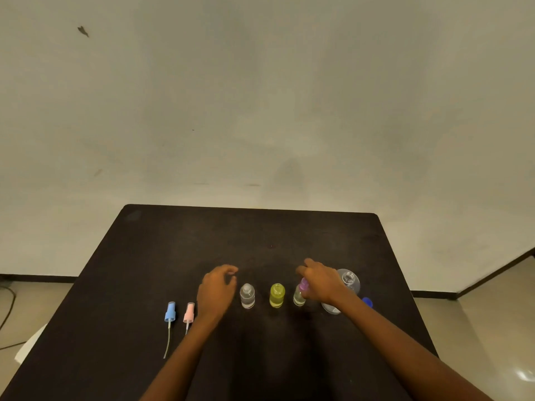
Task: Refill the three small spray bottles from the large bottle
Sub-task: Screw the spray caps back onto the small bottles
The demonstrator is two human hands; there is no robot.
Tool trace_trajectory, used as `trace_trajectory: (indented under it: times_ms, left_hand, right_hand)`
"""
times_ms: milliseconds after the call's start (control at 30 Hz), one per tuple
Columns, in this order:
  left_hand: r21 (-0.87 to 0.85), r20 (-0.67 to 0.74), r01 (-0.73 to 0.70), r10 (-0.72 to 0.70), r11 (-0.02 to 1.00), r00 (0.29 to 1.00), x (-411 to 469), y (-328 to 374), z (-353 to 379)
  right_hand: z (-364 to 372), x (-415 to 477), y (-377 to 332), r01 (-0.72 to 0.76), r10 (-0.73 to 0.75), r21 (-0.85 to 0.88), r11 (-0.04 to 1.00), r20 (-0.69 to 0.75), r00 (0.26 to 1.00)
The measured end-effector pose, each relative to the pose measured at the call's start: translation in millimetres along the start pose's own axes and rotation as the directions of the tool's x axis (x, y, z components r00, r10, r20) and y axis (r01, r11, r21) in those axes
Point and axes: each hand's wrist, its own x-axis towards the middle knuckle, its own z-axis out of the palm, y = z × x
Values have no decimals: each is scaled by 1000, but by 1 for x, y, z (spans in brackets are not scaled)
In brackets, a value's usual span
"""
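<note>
Early stage, seemingly: blue spray top [170, 312] and pink spray top [189, 313] off, large bottle [348, 280] uncapped. Gripping purple spray top [303, 283] with right hand [322, 282]; left hand [216, 288] loosely curled, empty.

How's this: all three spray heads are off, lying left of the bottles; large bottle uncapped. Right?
Wrong on one point: only the blue head and pink head lie off on the table; the purple head sits on the rightmost small bottle, gripped by the right hand. Head view shows it.
</note>
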Motion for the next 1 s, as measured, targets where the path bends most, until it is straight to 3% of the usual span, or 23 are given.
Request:
trace_trajectory:
  times_ms: [67, 167, 367, 567, 700, 767, 900, 1000]
  left_hand:
    - [-10, -87, 148, -148, 989, 985, -4, -21, -13]
    - [31, -66, 341, -338, 940, 939, -11, -58, -26]
    - [178, 21, 383, -393, 906, 919, -29, -73, -21]
    - [163, -7, 328, -331, 930, 944, -35, -67, -10]
    - [-61, -22, 332, -333, 941, 943, -32, -62, -9]
    - [-239, -65, 259, -281, 936, 957, -33, -44, -11]
    - [-443, -193, -9, -86, 896, 977, -44, 12, -10]
    - [-472, -96, -105, 68, 876, 993, -56, 52, 1]
  right_hand:
    - [-2, -5, -3, 39, -41, -37, 999, -72, 997]
    - [-6, -14, -10, 75, -85, -56, 996, -200, 976]
    - [-6, -25, -27, 104, -91, 26, 994, -312, 946]
    - [-1, -35, -32, 142, -97, 126, 982, -307, 947]
    - [3, -44, -27, 200, -110, 249, 947, -333, 936]
    - [6, -48, -24, 232, -90, 367, 901, -366, 926]
    - [5, -53, -20, 272, 56, 636, 722, -445, 894]
    - [-5, -54, -27, 232, 154, 836, 497, -349, 925]
